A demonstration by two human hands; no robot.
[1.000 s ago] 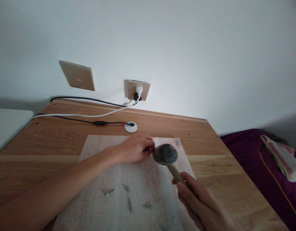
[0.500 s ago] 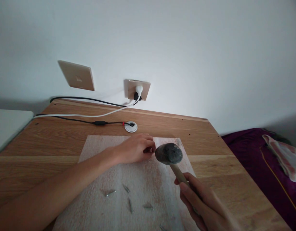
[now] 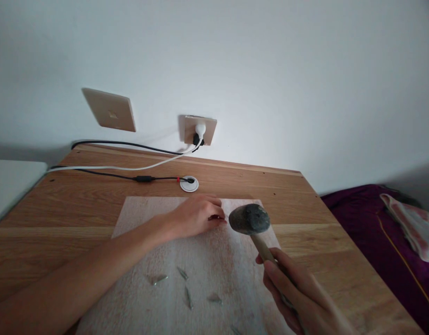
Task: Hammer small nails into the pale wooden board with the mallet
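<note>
My right hand (image 3: 291, 288) is closed around the wooden handle of a rubber mallet (image 3: 249, 218). The mallet's dark head hangs above the right part of a whitish wooden board (image 3: 144, 246), just right of my left fingertips. My left hand (image 3: 200, 215) rests on the far part of the board, thumb and fingers pinched together. What they pinch looks like a nail, mostly hidden by the fingers. Several loose silver nails (image 3: 189, 298) lie on the nearer part of the board, one of them (image 3: 160, 279) further left.
Beneath the board is a wooden tabletop (image 3: 315, 265). White and black cables (image 3: 130, 167) run along its back to a wall socket (image 3: 209, 130) and a round grommet (image 3: 189, 184). A white object (image 3: 15, 186) stands at the left; purple fabric (image 3: 364, 228) lies beyond the right edge.
The mallet and my right hand have shifted slightly to the right, so the head is farther from my left fingertips. My left hand stays nearly in place, still pinched.
</note>
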